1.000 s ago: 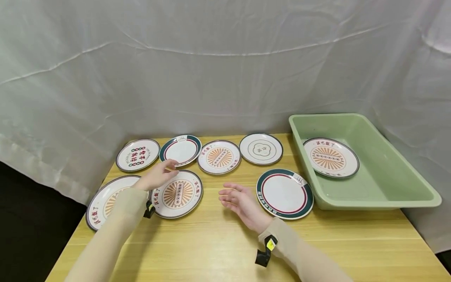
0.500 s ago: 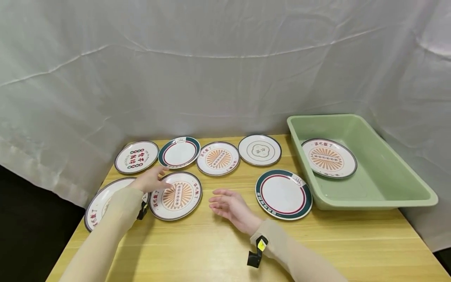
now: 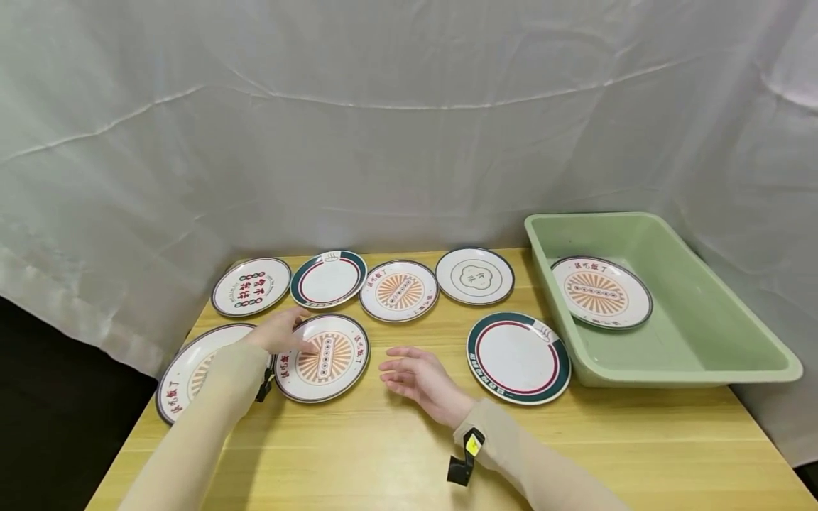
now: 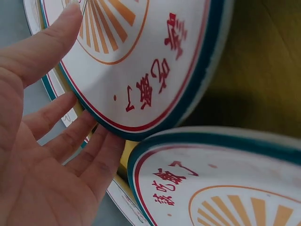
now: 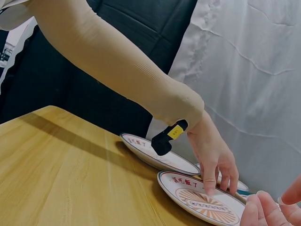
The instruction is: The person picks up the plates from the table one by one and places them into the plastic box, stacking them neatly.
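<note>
Two hands are in view above the wooden worktop [image 3: 358, 454], neither with a closed grip. The left hand [image 3: 279, 333] has its fingers spread and nearly straight, with the thumb over the printed face of the sunburst plate [image 3: 324, 358] and the fingertips at its rim. Firm contact cannot be confirmed. The right hand [image 3: 423, 383] is loosely curled and holds nothing.

The step in hand is judged to be taking hold of this plate by its edge. Good practice would be to get the fingertips well under the rim, set the thumb flat on the face, and tip that edge up before any weight is taken. The glaze looks slick, so a shallow pinch could slip. The rim meets that of the left-hand plate [image 3: 182, 380]; touching or overlapping cannot be told, and a sideways drag would risk knocking the two.

Position: the sunburst plate lies face up on the worktop, its upper-left rim between the left hand's thumb and fingers and most of its face to the right of the hand. The green-rimmed plate [image 3: 329, 280] lies just beyond the fingertips. The right hand is apart, to the plate's right.
</note>
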Available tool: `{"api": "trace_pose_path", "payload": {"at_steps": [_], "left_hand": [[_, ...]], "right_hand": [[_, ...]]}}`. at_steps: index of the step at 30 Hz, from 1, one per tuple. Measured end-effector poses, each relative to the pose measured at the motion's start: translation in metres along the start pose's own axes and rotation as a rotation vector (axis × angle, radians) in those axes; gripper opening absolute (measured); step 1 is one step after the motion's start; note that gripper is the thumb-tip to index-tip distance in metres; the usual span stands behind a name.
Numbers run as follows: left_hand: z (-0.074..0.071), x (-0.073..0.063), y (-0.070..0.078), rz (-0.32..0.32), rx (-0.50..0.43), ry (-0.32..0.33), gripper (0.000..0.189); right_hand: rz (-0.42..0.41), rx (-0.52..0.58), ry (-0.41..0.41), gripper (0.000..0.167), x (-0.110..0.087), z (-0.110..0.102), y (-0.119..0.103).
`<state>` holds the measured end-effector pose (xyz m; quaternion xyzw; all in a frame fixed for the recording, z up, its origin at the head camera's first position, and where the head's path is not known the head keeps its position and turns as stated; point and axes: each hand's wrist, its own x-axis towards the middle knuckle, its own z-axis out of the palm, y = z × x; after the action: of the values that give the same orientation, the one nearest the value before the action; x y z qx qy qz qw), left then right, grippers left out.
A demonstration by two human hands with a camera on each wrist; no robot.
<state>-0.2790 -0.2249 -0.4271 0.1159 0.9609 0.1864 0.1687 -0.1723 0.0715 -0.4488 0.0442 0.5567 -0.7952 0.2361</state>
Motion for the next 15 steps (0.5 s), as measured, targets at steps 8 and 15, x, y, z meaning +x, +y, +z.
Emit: {"api": "trace_pose_path", "payload": {"at_steps": [8, 15], "left_hand": [[-0.0018, 0.001, 0.002, -0.029, -0.016, -0.038, 0.087], [-0.0004, 0.0032, -0.0007, -0.044, 0.01, -0.042, 0.092]], "right_hand": [[0.016, 0.023, 0.009, 0.049, 0.0053, -0.0004, 0.0027], [0.023, 0.044, 0.008, 0.049, 0.0075, -0.0003, 0.0034]]}}
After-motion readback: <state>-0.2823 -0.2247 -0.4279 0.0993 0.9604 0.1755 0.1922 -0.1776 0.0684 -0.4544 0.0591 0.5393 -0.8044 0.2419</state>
